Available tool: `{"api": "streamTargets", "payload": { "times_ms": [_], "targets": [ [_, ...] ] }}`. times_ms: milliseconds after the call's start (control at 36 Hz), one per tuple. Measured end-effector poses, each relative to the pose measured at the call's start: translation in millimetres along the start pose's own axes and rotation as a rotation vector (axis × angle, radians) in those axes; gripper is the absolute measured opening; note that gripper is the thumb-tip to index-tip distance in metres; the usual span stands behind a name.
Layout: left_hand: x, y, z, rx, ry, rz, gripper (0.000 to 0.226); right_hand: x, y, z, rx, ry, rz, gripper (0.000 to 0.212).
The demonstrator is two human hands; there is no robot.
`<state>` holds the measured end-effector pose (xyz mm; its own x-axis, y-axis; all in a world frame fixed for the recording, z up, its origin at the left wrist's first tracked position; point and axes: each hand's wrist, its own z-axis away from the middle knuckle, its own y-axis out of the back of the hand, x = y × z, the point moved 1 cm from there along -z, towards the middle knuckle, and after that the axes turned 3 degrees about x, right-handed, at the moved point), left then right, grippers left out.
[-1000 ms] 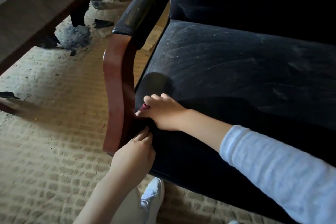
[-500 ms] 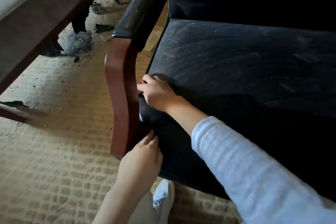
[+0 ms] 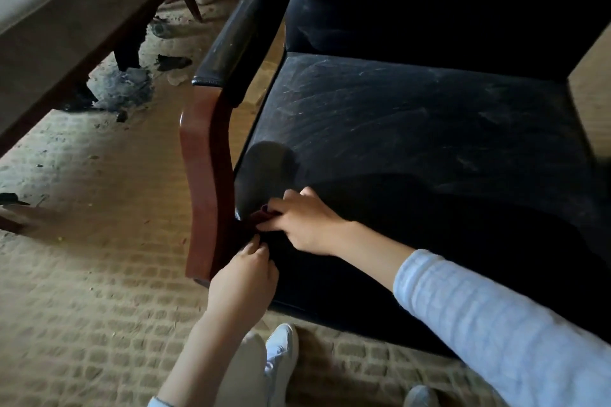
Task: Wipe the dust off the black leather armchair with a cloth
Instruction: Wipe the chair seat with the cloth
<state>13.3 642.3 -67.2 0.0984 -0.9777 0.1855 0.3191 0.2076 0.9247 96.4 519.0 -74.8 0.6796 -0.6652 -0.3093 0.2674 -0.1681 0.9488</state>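
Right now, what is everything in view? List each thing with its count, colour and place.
armchair: one, black leather with a dusty seat and a reddish wooden arm, centre and right
cloth: one, dark red, at the seat's front left corner
carpet: one, beige and patterned, under everything
bench: one, beige top on a dark wood frame, upper left
scraps: several, dark, on the carpet near the bench's legs
shoes: two, pale, bottom edge, one barely in view
sleeve: one, light blue, on the right arm
left hand: fingertips at the seat's front corner, grip unclear
right hand: holds the cloth on the seat
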Motion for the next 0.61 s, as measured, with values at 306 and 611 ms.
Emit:
{"api": "streamTargets", "payload": {
  "times_ms": [306, 611],
  "targets": [
    [64, 2, -11, 0.263, -0.214, 0.409, 0.043, 29, 39, 140, 0.296, -0.612, -0.573, 0.023],
    [152, 5, -2, -0.330, -0.278, 1.303, 0.025, 32, 52, 211, 0.718, -0.926, -0.861, 0.023]
  ]
}}
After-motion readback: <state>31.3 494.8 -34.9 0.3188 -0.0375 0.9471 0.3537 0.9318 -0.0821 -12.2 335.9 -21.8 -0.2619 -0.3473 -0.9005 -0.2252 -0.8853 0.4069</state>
